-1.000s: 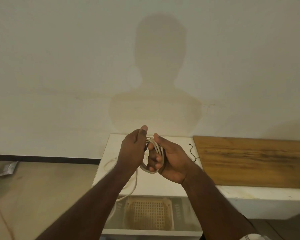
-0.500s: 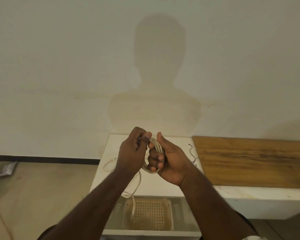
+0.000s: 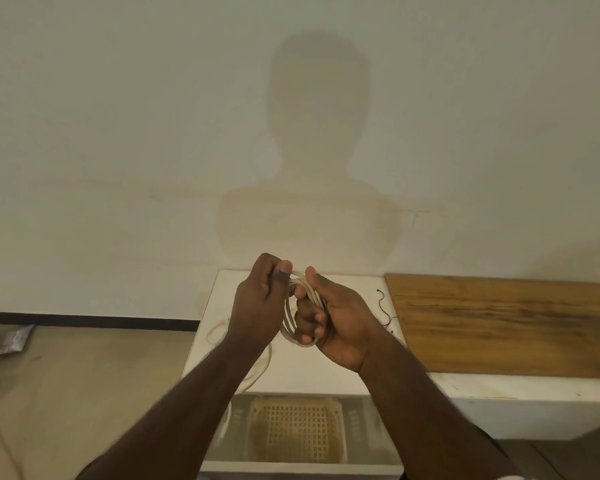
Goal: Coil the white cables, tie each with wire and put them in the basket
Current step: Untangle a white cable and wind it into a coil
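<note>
Both hands up in front of chest, above white table (image 3: 291, 379), w/ white cable coil (image 3: 293, 320) between them. Right hand (image 3: 340, 317) palm-up-ish, fingers curled thru coil and gripping it, thumb laid along top strands. Left hand (image 3: 257, 306) back toward camera, thumb and forefinger pinching cable at top of coil, other fingers curled in. Coil an elongated oval, several loops bunched, long axis roughly vertical w/ slight lean: top end near left thumb, bottom end rounding under right fingertips; flat of loops seen nearly edge-on. Loose cable tail (image 3: 257, 368) hanging from behind left wrist, crossing table surface, dropping over near edge toward basket (image 3: 297, 431); upper part hidden by left forearm. Basket pale, lattice-bottomed, sitting low in front of table, seen from above. Thin dark tie wires (image 3: 383, 313) lying on table just right of right hand, near edge of wooden board (image 3: 506, 323), squiggled, roughly pointing away from camera. Board flat on table's right part. Second faint cable loop (image 3: 217, 332) on table left edge, partly behind left arm. Crumpled silver packet (image 3: 14, 339) on floor far left.
</note>
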